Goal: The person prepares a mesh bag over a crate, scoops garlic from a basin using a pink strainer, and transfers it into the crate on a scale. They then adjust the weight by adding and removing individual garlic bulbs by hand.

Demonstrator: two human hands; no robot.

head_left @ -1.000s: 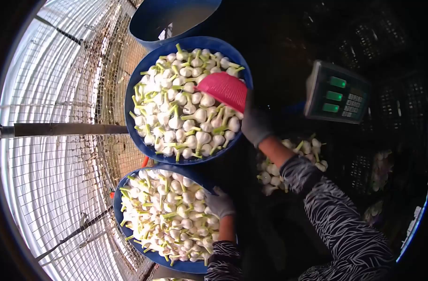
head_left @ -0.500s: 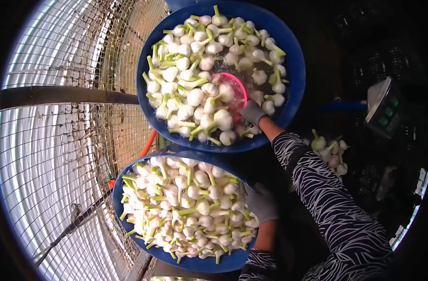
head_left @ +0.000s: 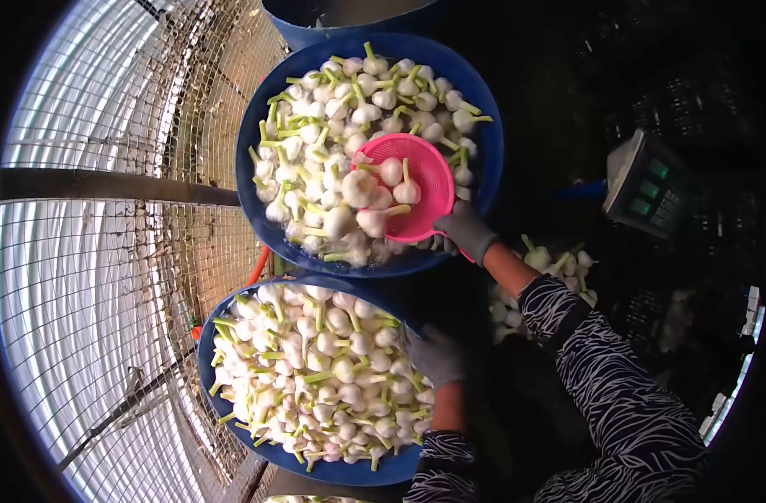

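My right hand [head_left: 468, 230], in a grey glove, is closed on the handle of a pink colander [head_left: 437, 180]. Several white garlic bulbs [head_left: 390, 171] with green stems lie in the colander, which is tilted over the upper blue tub [head_left: 490, 126]. More garlic bulbs and water fill that tub. My left hand [head_left: 436, 355], also gloved in grey, is at the right rim of the lower blue tub [head_left: 375, 475], beside its heaped garlic [head_left: 324, 377]. Its fingers are dim and blurred, so their grip cannot be made out.
Beyond the upper tub stands another blue tub [head_left: 303, 33]. A scale with a lit green display [head_left: 651, 189] is on the right. More garlic bulbs [head_left: 559, 268] lie in shadow behind my right wrist. Wire mesh [head_left: 90, 251] and a dark beam [head_left: 115, 186] bound the left side.
The pink colander has risen out of the water with garlic bulbs in it, my right hand still on its handle. The view has shifted, bringing the far tub more into sight.
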